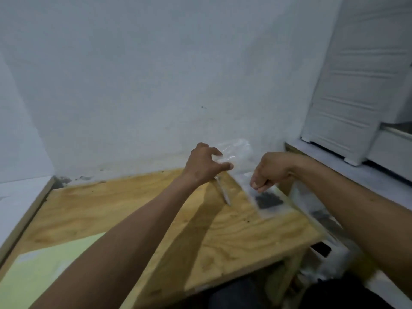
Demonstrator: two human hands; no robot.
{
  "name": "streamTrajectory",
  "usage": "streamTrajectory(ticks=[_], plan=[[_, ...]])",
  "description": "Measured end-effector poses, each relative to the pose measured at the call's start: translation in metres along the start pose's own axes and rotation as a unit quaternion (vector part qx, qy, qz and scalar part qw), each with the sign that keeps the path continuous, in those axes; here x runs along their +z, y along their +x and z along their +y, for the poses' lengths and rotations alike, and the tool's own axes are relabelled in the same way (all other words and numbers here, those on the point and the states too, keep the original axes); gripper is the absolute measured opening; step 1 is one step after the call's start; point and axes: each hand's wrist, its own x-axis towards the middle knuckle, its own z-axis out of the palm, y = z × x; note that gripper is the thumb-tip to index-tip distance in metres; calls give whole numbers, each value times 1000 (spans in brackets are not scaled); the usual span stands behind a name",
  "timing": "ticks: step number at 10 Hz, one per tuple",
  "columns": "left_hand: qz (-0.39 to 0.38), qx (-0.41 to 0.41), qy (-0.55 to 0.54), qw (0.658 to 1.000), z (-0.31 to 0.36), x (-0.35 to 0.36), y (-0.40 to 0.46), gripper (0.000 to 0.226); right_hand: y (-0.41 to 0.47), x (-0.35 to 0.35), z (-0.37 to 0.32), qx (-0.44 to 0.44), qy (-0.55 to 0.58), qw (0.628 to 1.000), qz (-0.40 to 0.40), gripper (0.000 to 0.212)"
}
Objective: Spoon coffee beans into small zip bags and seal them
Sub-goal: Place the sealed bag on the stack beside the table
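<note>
A small clear zip bag (268, 200) with dark coffee beans in it lies near the far right corner of the wooden table (138, 210). My right hand (270, 170) is curled over the bag's top edge, fingertips pinched on it; the bag looks blurred. My left hand (205, 163) reaches to the table's far edge by the wall and grips a crumpled bundle of empty clear bags (237, 151). Just below my left hand a pale spoon (223, 192) lies on the wood.
A clear plastic holder with more dark beans (323, 217) sits off the table's right edge. A pale yellow sheet (44, 264) covers the near left of the table. A white plastic drawer unit (356, 85) stands at the right on a ledge. The white wall is close behind.
</note>
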Motion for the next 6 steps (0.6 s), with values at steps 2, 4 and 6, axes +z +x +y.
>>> streamTrajectory(ticks=[2,4,6], plan=[[-85,97,-47,991,95,90,-18,58,-69,-52,98,124,-26,992,18,14],[-156,155,-80,972,156,181,-53,58,-121,-51,197,250,-37,966,51,6],[-195,254,27,947,146,275,-114,19,-142,26,282,311,49,947,67,43]])
